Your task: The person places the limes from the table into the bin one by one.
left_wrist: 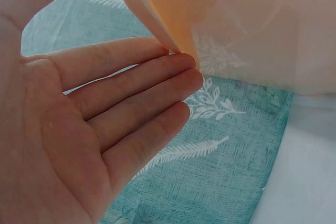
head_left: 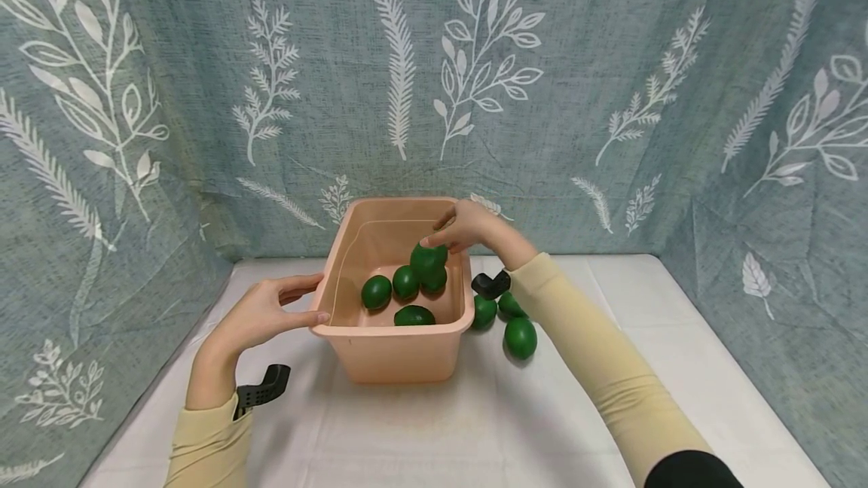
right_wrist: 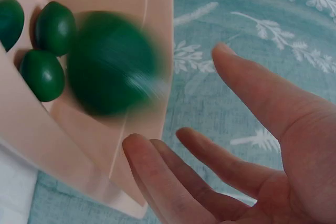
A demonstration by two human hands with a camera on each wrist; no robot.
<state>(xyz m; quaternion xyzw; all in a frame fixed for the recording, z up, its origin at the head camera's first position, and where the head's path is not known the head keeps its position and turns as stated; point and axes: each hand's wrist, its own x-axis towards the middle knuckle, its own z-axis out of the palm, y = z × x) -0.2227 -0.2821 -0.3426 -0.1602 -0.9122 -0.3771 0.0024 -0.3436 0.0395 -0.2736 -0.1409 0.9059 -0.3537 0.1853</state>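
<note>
A peach-coloured plastic bin point(head_left: 400, 331) stands on the white table with several glossy dark green oval fruits point(head_left: 376, 292) inside. My left hand point(head_left: 254, 315) touches the bin's left rim, its fingers straight in the left wrist view. Over the bin's right side is my right hand point(head_left: 475, 226), fingers and thumb spread apart. Just off its fingertips, a green oval fruit point(right_wrist: 113, 64) is blurred by motion inside the bin and apart from the hand in the right wrist view. Outside, against or close to the bin's right wall, lie three more green fruits point(head_left: 521, 338), partly hidden by the right wrist.
White cloth point(head_left: 407, 435) covers the table. A blue-green curtain point(head_left: 325, 96) with white leaf prints hangs behind and at both sides. Each wrist carries a black camera mount point(head_left: 263, 390). The right forearm's sleeve point(head_left: 610, 360) crosses over the table's right part.
</note>
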